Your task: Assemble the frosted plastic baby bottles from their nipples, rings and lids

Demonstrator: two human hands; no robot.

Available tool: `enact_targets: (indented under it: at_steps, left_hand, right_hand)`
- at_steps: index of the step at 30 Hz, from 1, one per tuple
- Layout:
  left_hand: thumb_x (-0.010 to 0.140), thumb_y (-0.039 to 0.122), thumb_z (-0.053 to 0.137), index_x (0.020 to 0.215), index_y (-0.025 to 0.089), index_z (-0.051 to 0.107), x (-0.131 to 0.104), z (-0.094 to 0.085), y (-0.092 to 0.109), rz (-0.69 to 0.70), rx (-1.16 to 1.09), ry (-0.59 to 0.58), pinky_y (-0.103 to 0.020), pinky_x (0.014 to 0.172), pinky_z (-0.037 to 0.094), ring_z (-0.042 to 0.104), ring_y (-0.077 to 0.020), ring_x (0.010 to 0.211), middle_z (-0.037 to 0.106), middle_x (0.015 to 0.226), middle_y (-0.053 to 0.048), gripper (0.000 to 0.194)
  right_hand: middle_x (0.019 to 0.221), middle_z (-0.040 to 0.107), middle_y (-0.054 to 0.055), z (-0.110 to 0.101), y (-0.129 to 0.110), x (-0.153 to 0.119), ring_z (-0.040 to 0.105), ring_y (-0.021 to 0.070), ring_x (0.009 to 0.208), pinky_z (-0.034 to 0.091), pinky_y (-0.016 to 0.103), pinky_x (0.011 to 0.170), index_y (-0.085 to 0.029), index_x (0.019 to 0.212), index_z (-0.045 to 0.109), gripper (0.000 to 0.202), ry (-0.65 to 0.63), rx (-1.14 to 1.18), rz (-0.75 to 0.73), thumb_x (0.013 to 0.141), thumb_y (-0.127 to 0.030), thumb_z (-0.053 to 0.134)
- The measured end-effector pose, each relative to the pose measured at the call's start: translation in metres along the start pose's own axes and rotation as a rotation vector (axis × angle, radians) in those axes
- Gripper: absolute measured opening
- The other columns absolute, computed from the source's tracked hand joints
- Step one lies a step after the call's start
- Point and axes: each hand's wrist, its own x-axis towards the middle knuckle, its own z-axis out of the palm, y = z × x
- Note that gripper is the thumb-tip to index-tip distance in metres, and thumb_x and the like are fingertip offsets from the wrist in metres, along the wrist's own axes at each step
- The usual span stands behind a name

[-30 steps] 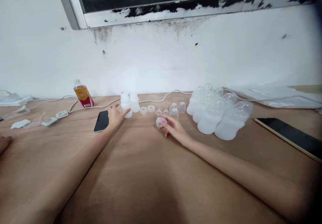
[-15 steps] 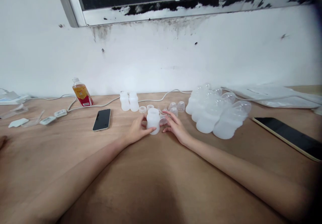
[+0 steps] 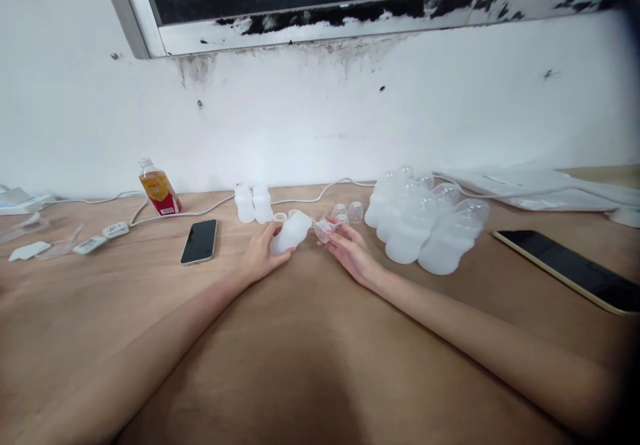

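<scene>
My left hand (image 3: 264, 251) is closed round a frosted white baby bottle (image 3: 291, 233), which tilts to the right with its mouth toward my other hand. In my right hand (image 3: 351, 248) is a small clear piece, seemingly a bottle nipple (image 3: 325, 229), held in the fingers close to the bottle's mouth; its exact shape is blurred. Just behind the bottle lies a white ring (image 3: 280, 217), partly covered. Several clear domed caps (image 3: 355, 212) stand behind my right hand. Two more frosted bottles (image 3: 262, 205) stand upright at the back.
Several capped bottles (image 3: 440, 251) stand grouped on the right. A large phone (image 3: 570, 268) lies at far right, a smaller phone (image 3: 199, 241) on the left. A drink bottle (image 3: 160, 188), a white cable (image 3: 200, 211) and a plastic bag (image 3: 530, 188) lie along the wall.
The bottle in my left hand has gone from upright to tilted rightward. My right hand now holds the clear piece up beside the bottle's mouth. The view has shifted slightly.
</scene>
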Motion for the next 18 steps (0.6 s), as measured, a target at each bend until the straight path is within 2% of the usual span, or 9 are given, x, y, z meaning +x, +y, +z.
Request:
enact_targets:
  at_steps: [3,9,13,18]
  left_hand:
    - [0.067,0.030,0.055,0.103,0.020,0.045,-0.001,0.000,-0.004,0.094,0.114,-0.015,-0.032,0.083,0.038,0.048,-0.0196,0.095,0.049,0.102,-0.005,0.039]
    - [0.069,0.031,0.053,0.107,0.018,0.044,-0.001,0.003,-0.008,0.126,0.147,-0.014,-0.031,0.085,0.038,0.047,-0.0191,0.095,0.048,0.103,-0.006,0.041]
    - [0.070,0.030,0.053,0.109,0.017,0.044,-0.002,0.001,-0.005,0.115,0.092,-0.021,-0.030,0.086,0.038,0.047,-0.0184,0.097,0.047,0.104,-0.006,0.042]
    - [0.070,0.034,0.055,0.111,0.021,0.047,-0.003,-0.007,0.002,0.055,-0.078,-0.126,-0.033,0.089,0.037,0.048,-0.0203,0.100,0.049,0.110,-0.006,0.044]
  right_hand:
    - [0.101,0.058,0.004,-0.001,0.001,0.001,0.052,0.0190,0.101,0.043,0.035,0.086,-0.022,0.090,0.050,0.028,0.033,-0.023,-0.027,0.065,-0.030,0.060]
    - [0.098,0.059,0.003,-0.001,0.001,0.001,0.053,0.0175,0.099,0.040,0.035,0.090,-0.021,0.086,0.051,0.026,0.020,0.023,-0.025,0.064,-0.029,0.062]
    - [0.098,0.058,0.004,-0.001,0.002,0.002,0.054,0.0174,0.097,0.041,0.034,0.088,-0.020,0.087,0.050,0.028,0.024,0.010,-0.028,0.064,-0.029,0.063]
    - [0.099,0.058,0.005,-0.005,0.001,0.001,0.054,0.0183,0.095,0.042,0.034,0.084,-0.019,0.084,0.050,0.031,-0.007,-0.193,-0.043,0.059,-0.030,0.066]
